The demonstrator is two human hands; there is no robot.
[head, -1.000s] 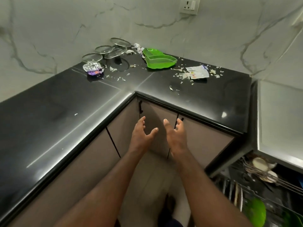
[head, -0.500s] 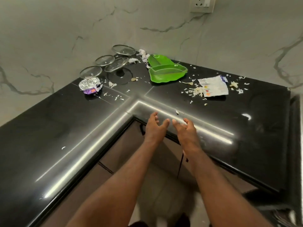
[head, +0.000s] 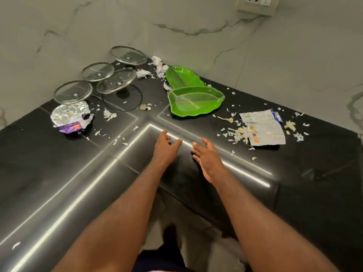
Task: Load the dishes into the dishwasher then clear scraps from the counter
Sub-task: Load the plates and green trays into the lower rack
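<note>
Left grip (head: 164, 149) and right grip (head: 208, 158), open-fingered and empty, have advanced over the glossy black counter (head: 59, 163) to just short of two green leaf-shaped plastic dishes (head: 196, 102); four round glass lids (head: 116, 81) lie left of them. More loading likely follows.

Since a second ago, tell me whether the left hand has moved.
Yes. The left hand has gone forward: it was short of the counter edge, and now reaches over the counter's inner corner toward the green tray.
</note>
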